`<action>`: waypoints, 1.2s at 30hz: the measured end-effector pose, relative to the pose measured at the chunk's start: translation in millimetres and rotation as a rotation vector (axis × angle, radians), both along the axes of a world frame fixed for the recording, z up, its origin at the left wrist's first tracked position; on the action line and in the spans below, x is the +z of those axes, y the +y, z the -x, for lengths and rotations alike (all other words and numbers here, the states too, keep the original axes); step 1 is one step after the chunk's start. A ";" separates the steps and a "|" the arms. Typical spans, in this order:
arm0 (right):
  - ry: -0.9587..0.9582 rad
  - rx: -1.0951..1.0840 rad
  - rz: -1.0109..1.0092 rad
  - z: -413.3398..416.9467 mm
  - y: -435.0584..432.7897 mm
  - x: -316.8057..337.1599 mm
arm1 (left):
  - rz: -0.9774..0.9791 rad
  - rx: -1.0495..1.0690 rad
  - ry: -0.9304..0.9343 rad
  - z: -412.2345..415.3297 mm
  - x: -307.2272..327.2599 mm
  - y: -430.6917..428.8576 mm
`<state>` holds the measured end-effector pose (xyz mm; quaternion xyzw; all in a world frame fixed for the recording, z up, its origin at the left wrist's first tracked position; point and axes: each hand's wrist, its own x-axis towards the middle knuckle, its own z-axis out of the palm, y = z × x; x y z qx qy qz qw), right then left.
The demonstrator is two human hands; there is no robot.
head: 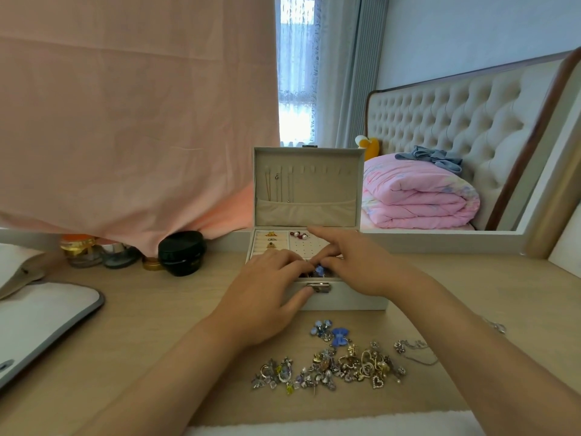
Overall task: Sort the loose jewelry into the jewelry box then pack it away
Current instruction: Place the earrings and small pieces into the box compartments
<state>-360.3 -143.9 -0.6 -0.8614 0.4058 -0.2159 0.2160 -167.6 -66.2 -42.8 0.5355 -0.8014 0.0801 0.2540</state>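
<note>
Most of the sorting is judged to be left. A wide heap of loose jewelry [330, 366] is spread on the bench [157, 309] on the near side of both hands, between the forearms. A blue bow piece [340, 336] lies at its far edge, and a thin chain [415, 350] trails off beside the right forearm.

Some pieces are already placed. Beyond the left hand [267, 287], rings [271, 239] are seated in the ring rolls. Under the straight forefinger of the right hand [355, 262], a few earrings [298, 236] are set on the pin panel. Necklaces [278, 184] are hung inside the raised lid [308, 184].

The jewelry box [345, 297] is directly under both hands. Its long axis is laid left to right across the bench, its latch [319, 287] is turned toward the person, and its lid is stood upright on the far side.

The left fingers are curled down into the front compartment, with the thumb touching the latch. A small blue piece [319, 270] is seen between the two hands. Which hand grips it, if either does, cannot be told. Closing and packing away are not yet done.
</note>
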 end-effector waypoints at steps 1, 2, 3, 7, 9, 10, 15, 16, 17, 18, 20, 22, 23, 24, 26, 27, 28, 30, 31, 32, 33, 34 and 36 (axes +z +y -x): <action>-0.013 -0.009 0.032 -0.5 -0.4 -1.1 | 0.000 -0.001 0.004 -0.3 0.2 0.1; -0.024 -0.029 0.071 -0.4 -0.7 -1.0 | 0.002 -0.001 0.006 -0.2 0.5 0.1; -0.020 -0.057 0.106 0.2 -0.4 0.9 | 0.003 -0.001 0.004 -0.1 0.8 0.2; 0.167 -0.120 0.173 8.3 1.5 10.9 | 0.014 0.005 0.001 1.2 0.8 0.2; 0.201 -0.112 0.133 9.7 3.5 12.1 | 0.014 0.009 -0.003 1.7 1.0 0.5; 0.197 -0.109 0.128 9.3 4.3 12.9 | 0.013 0.010 -0.005 1.8 1.3 0.6; 0.074 -0.082 0.113 -1.2 8.0 11.7 | 0.044 0.033 0.029 1.7 1.3 1.2; 0.089 -0.084 0.130 -2.9 9.0 10.4 | 0.051 0.044 0.044 1.7 1.0 1.4; 0.118 -0.094 0.150 -4.1 9.7 8.9 | 0.052 0.054 0.058 1.5 0.7 1.6; 0.149 -0.109 0.168 -4.5 10.5 7.9 | 0.051 0.060 0.068 1.2 0.7 1.9; 0.170 -0.136 0.174 -4.4 9.6 6.4 | 0.047 0.053 0.060 0.6 1.0 1.8; 0.144 -0.165 0.190 -6.2 9.2 5.3 | 0.027 0.034 0.033 0.8 1.3 1.6; 0.130 -0.185 0.211 -7.8 9.1 4.3 | 0.017 0.028 0.013 0.9 1.2 1.7; 0.117 -0.197 0.225 -9.2 9.2 3.6 | 0.012 0.027 -0.009 1.1 0.7 1.6; 0.091 -0.190 0.184 -9.5 8.7 3.5 | 0.018 0.032 -0.042 1.4 0.1 1.6; 0.072 -0.181 0.143 -7.6 8.3 4.7 | 0.022 0.037 -0.050 1.7 0.2 1.8; 0.061 -0.176 0.113 -4.3 7.6 6.7 | 0.024 0.041 -0.055 2.2 0.5 1.8; 0.103 -0.170 0.096 3.1 6.3 12.2 | 0.025 0.043 -0.069 3.5 0.9 1.6; 0.151 -0.166 0.093 5.9 6.9 14.3 | 0.023 0.040 -0.075 4.1 0.8 1.2; 0.201 -0.162 0.088 7.3 8.0 15.4 | 0.019 0.034 -0.079 4.2 0.8 0.8; 0.233 -0.156 0.084 7.2 9.4 15.7 | 0.013 0.027 -0.077 3.8 0.5 0.4; 0.239 -0.148 0.081 6.4 10.6 15.7 | 0.008 0.020 -0.069 3.1 0.2 -0.1; 0.218 -0.138 0.078 4.5 10.3 15.1 | 0.003 0.010 -0.051 1.5 -0.5 -1.0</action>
